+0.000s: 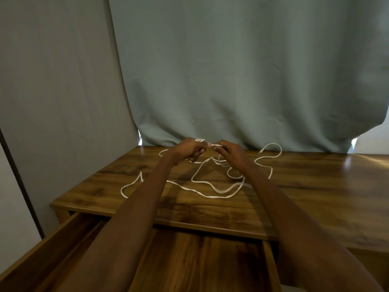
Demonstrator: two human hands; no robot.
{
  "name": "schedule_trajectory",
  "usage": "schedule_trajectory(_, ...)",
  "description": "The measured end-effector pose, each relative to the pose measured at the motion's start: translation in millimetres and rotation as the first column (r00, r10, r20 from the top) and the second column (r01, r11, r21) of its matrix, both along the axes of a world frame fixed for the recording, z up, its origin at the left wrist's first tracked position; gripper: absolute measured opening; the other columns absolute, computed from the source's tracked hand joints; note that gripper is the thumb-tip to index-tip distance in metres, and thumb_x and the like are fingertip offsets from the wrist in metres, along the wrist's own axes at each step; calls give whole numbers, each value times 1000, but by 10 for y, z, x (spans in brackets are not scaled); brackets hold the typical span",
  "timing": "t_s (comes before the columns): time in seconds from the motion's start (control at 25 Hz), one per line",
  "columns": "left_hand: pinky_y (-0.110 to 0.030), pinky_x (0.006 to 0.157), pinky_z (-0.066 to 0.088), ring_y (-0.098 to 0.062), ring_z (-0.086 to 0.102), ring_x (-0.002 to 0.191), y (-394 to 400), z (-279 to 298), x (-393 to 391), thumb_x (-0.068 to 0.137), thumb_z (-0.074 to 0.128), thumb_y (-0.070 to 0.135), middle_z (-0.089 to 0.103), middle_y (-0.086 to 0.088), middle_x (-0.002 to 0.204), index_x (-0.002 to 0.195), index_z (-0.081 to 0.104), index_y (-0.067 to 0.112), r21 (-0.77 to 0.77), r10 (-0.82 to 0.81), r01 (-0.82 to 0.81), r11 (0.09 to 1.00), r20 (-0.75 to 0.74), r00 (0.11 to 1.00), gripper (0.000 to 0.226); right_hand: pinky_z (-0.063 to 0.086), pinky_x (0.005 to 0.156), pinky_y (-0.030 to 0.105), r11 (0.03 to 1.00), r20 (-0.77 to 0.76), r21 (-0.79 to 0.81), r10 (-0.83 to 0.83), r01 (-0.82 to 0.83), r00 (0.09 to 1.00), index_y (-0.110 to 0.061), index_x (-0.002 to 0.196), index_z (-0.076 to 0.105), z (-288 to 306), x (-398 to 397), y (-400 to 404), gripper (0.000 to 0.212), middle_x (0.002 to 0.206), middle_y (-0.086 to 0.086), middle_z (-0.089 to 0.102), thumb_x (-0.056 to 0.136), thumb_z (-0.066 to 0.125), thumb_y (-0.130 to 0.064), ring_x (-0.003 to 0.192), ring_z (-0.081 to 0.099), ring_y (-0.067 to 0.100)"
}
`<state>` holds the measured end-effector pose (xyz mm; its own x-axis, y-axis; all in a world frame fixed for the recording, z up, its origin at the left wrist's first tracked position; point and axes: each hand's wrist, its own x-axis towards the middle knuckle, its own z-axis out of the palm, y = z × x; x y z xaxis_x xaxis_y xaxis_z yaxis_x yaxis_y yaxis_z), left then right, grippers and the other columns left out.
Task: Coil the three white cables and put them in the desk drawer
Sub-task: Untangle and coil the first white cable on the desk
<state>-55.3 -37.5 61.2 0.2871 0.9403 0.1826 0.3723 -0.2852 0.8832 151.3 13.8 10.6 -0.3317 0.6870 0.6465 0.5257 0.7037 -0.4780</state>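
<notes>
Both my hands are raised over the far part of the wooden desk [315, 186]. My left hand [189, 149] and my right hand [230, 152] pinch a short stretch of one white cable [215, 145] between them, with a few white loops showing above my left fingers. That cable hangs down and trails in loose bends [212, 184] on the desk. A second white cable [271, 159] snakes at the right, its plug near the curtain. Another white strand [130, 186] curls at the left. The drawer [210, 260] stands pulled out below my forearms, with no cable visible inside.
A grey-green curtain [242, 81] hangs right behind the desk's far edge. A grey wall panel [52, 102] closes off the left side. The drawer's left wall [52, 241] juts toward me.
</notes>
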Motion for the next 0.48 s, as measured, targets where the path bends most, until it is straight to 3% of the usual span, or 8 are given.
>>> schedule_trajectory(0.08, -36, 52, 17, -14, 22, 37, -30, -18, 36, 98, 54, 30, 26, 2, 40, 63, 48, 16, -72, -133, 160, 985, 283, 950, 38, 50, 74, 33, 1000, -73, 26, 0, 2, 997, -21, 116, 67, -73, 52, 14, 25, 95, -2, 71, 104, 48, -33, 83, 66, 13)
schedule_trajectory(0.2, -26, 46, 31, -11, 26, 35, -64, 6, 114, 101, 45, 26, 26, 6, 37, 67, 49, 17, -111, -154, 293, 950, 650, 744, 35, 48, 72, 24, 997, -155, 20, -70, 74, 985, -23, 118, 65, -157, 118, 41, 27, 94, -10, 69, 106, 44, -32, 80, 63, 1)
schedule_trajectory(0.32, -27, 54, 36, -11, 30, 41, -82, 33, 171, 102, 41, 26, 31, 6, 41, 74, 53, 15, -46, -186, 361, 931, 793, 580, 33, 51, 75, 32, 987, -121, -30, -159, 156, 980, -22, 116, 64, -200, 130, 103, 22, 97, 1, 72, 104, 47, -29, 84, 67, 18)
schedule_trajectory(0.48, -28, 55, 37, -12, 32, 42, -97, 84, 174, 102, 41, 26, 31, 6, 42, 74, 52, 15, 15, -152, 261, 965, 844, 514, 32, 52, 76, 36, 976, -72, -100, -203, 195, 976, -22, 106, 67, -144, 174, 148, 19, 91, 1, 71, 100, 52, -32, 84, 67, 20)
